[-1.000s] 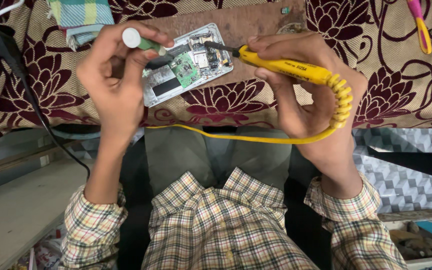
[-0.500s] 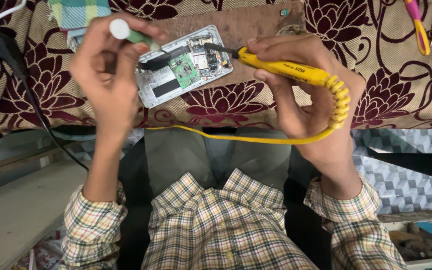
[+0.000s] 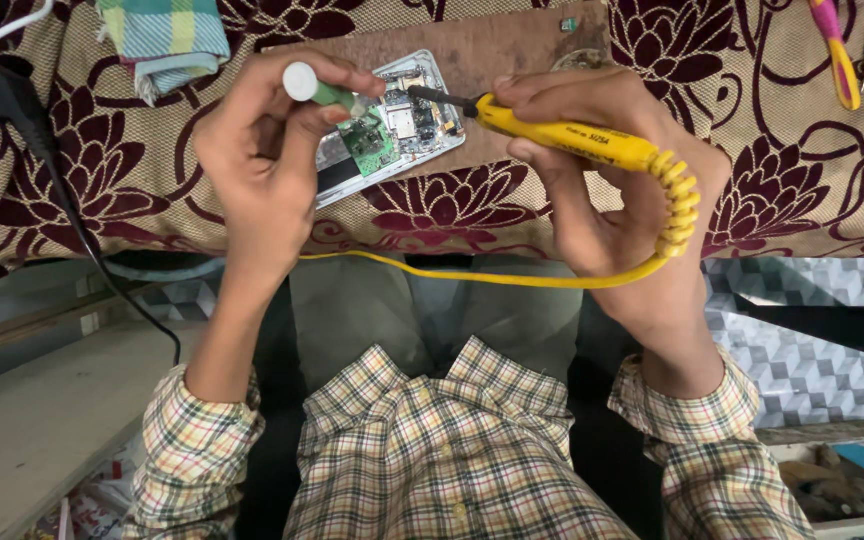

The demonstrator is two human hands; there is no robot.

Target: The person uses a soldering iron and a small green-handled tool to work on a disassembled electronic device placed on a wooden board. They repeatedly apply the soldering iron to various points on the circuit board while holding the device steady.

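Head view: looks down over a checked shirt at two hands working above a cloth-covered table.
Opened phone [image 3: 392, 135]: lies flat on a brown board [image 3: 512, 50], back cover off, green circuit board and metal shields showing; its long axis runs slantwise, lower left to upper right.
Soldering iron [image 3: 562, 140]: yellow handle, dark tip pointing left; the tip sits over the upper right part of the phone's innards, touching or just above them, which I cannot tell.
Right hand [image 3: 612, 190]: curled round the iron's handle in a pen-like grip, thumb and fingers pressed on it; the phone lies to its left, just beyond the tip.
Left hand [image 3: 262, 150]: fingers pinching a slim green stick with a white round cap [image 3: 317, 90], held slantwise so its far end points down at the phone; this hand overlaps the phone's left end and is the nearer of the two to it.
Key relation: iron tip and green stick converge on the same patch of circuit board from opposite sides.
Yellow coiled cord [image 3: 677, 200]: loops from the iron's rear across the lap.
Floral cloth [image 3: 782, 170]: maroon and tan, covers the table.
Folded checked rag [image 3: 162, 40]: upper left, well apart.
Black cable [image 3: 62, 200]: trails down the left.
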